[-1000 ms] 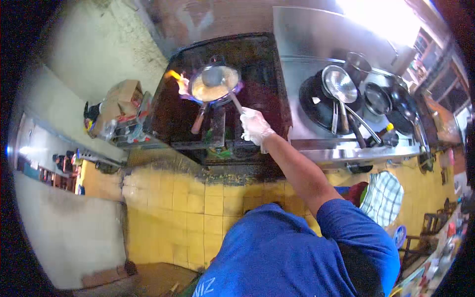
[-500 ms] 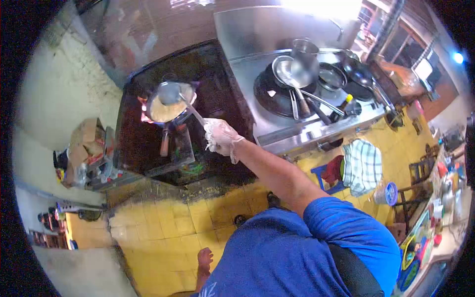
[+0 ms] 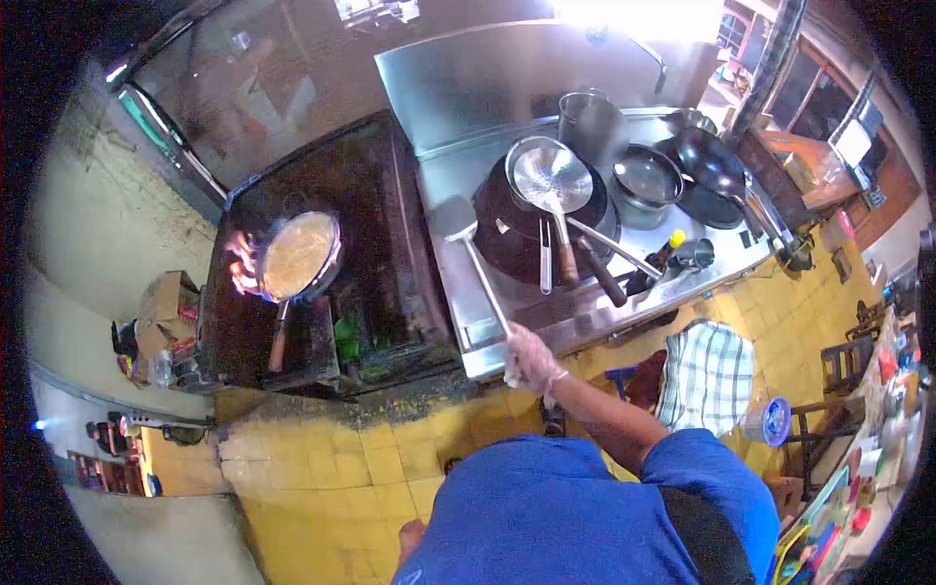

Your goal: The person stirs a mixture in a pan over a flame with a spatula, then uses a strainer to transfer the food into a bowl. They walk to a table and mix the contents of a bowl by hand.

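My right hand (image 3: 531,361), in a clear glove, is closed round the handle of a long metal spatula (image 3: 455,219). The spatula's flat head lies over the left part of the steel counter (image 3: 444,292). On the dark stove (image 3: 370,175) at the left sits a wok (image 3: 302,255) of pale tan food, its wooden handle toward me, with flames (image 3: 243,263) at its left side. My left hand (image 3: 411,536) hangs low beside my body, bare, mostly hidden by the blue shirt, its fingers not clear.
A strainer (image 3: 551,175) rests on a big dark wok (image 3: 492,239), beside a steel pot (image 3: 590,122). Pans (image 3: 648,178) and a black wok (image 3: 710,161) stand further right. A checked cloth (image 3: 707,375) hangs below the counter, near a bucket (image 3: 767,421).
My right hand and the spatula have moved right, from over the wok on the stove to the steel counter. The view has shifted somewhat. My left hand shows less.
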`<state>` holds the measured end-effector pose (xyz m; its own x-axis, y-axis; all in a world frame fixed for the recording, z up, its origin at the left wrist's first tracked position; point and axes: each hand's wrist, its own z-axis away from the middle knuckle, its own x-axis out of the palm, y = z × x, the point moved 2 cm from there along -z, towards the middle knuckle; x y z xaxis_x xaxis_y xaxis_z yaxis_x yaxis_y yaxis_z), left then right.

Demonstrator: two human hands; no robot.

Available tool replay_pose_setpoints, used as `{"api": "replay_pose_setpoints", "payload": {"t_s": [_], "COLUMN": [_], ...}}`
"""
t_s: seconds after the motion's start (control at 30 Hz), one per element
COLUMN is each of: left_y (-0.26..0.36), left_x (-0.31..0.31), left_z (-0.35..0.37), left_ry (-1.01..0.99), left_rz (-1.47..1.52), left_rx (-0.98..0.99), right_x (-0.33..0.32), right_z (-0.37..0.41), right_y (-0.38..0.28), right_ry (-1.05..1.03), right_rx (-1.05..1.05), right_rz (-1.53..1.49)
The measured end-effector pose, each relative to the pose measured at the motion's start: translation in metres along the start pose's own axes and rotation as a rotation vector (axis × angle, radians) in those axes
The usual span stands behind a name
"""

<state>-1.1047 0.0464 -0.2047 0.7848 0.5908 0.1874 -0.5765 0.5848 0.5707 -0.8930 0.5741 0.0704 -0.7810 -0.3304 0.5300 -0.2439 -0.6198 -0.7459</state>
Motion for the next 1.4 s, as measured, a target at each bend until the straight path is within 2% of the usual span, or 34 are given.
{"api": "replay_pose_setpoints", "payload": {"t_s": [0.03, 0.07, 0.1, 0.13, 0.17, 0.2, 0.23, 0.27, 0.3, 0.33, 0.37, 0.4, 0.43, 0.47, 0.53, 0.6, 0.67, 0.7, 0.8, 0.87, 0.93, 1.0, 1.03, 1.07, 1.1, 1.13, 1.17, 1.27, 1.3, 1.33, 1.4], "left_y": [0.008, 0.021, 0.031, 0.038, 0.046, 0.069, 0.115, 0.130, 0.139, 0.149, 0.166, 0.190, 0.209, 0.217, 0.236, 0.293, 0.354, 0.380, 0.406, 0.419, 0.425, 0.421, 0.427, 0.428, 0.430, 0.428, 0.429, 0.448, 0.451, 0.461, 0.476], "left_x": [0.023, 0.044, 0.061, 0.079, 0.100, 0.128, 0.169, 0.185, 0.196, 0.207, 0.226, 0.251, 0.270, 0.279, 0.300, 0.357, 0.429, 0.466, 0.520, 0.548, 0.564, 0.574, 0.586, 0.588, 0.587, 0.582, 0.577, 0.558, 0.549, 0.545, 0.545], "left_z": [0.004, -0.001, -0.009, -0.015, -0.022, -0.017, 0.000, -0.003, -0.003, -0.005, 0.000, 0.009, 0.011, 0.003, -0.014, -0.013, -0.056, -0.062, -0.146, -0.175, -0.189, -0.198, -0.179, -0.182, -0.183, -0.181, -0.177, -0.160, -0.160, -0.149, -0.110], "left_ry": [0.098, 0.190, 0.202, 0.141, 0.080, 0.141, 0.202, 0.220, 0.248, 0.272, 0.282, 0.346, 0.406, 0.410, 0.226, 0.130, 0.038, 0.009, 0.046, 0.056, 0.069, -0.159, -0.022, -0.017, 0.040, 0.101, 0.110, 0.225, 0.214, 0.237, 0.217], "left_rz": [-0.148, -0.300, -0.309, -0.140, 0.035, -0.062, -0.158, -0.154, -0.094, -0.035, -0.035, -0.246, -0.459, -0.462, -0.327, -0.502, -0.596, -0.539, -0.622, -0.707, -0.785, -0.607, -0.715, -0.701, -0.689, -0.682, -0.676, -0.766, -0.641, -0.655, -0.590], "left_rx": [0.062, 0.128, 0.124, 0.244, 0.367, 0.275, 0.185, 0.184, 0.220, 0.253, 0.247, 0.248, 0.251, 0.256, 0.527, 0.564, 0.749, 0.601, 0.513, 0.492, 0.466, 0.273, 0.377, 0.372, 0.485, 0.591, 0.584, 0.814, 0.758, 0.830, 0.891], "right_x": [-0.026, -0.033, -0.045, -0.059, -0.074, -0.077, -0.078, -0.079, -0.085, -0.097, -0.110, -0.120, -0.122, -0.127, -0.136, -0.132, -0.143, -0.143, -0.145, -0.152, -0.160, -0.168, -0.170, -0.169, -0.166, -0.161, -0.164, -0.167, -0.186, -0.184, -0.177], "right_z": [-0.009, -0.003, -0.006, -0.013, -0.017, -0.016, -0.015, -0.015, -0.023, -0.036, -0.049, -0.057, -0.054, -0.054, -0.052, -0.026, -0.040, -0.053, -0.096, -0.120, -0.133, -0.138, -0.134, -0.122, -0.108, -0.093, -0.087, -0.064, -0.079, -0.077, -0.072], "right_y": [0.028, 0.024, 0.030, 0.043, 0.052, 0.047, 0.041, 0.036, 0.039, 0.049, 0.059, 0.060, 0.045, 0.028, -0.007, -0.084, -0.132, -0.141, -0.137, -0.125, -0.118, -0.117, -0.121, -0.134, -0.150, -0.166, -0.169, -0.195, -0.181, -0.183, -0.189], "right_ry": [-0.231, -0.200, -0.217, -0.233, -0.258, -0.265, -0.174, -0.088, -0.145, -0.153, -0.245, -0.335, -0.293, -0.295, -0.441, 0.052, 0.484, 0.504, 0.512, 0.553, 0.554, 0.565, 0.557, 0.512, 0.466, 0.391, 0.410, 0.480, 0.489, 0.492, 0.477], "right_rx": [0.225, 0.269, 0.335, 0.407, 0.378, 0.393, 0.349, 0.303, 0.233, 0.243, 0.151, 0.045, -0.290, -0.296, -0.098, -0.398, -0.718, -0.658, -0.374, -0.362, -0.363, -0.374, -0.370, -0.416, -0.457, -0.334, -0.372, -0.481, -0.625, -0.631, -0.483], "right_rz": [-0.528, -0.422, -0.465, -0.505, -0.501, -0.503, -0.333, -0.166, 0.076, 0.071, 0.411, 0.750, 1.128, 1.124, 1.524, 1.129, 1.241, 1.216, 1.107, 1.127, 0.992, 0.968, 0.979, 0.887, 0.791, 0.629, 0.675, 0.824, 0.866, 0.863, 0.893]}}
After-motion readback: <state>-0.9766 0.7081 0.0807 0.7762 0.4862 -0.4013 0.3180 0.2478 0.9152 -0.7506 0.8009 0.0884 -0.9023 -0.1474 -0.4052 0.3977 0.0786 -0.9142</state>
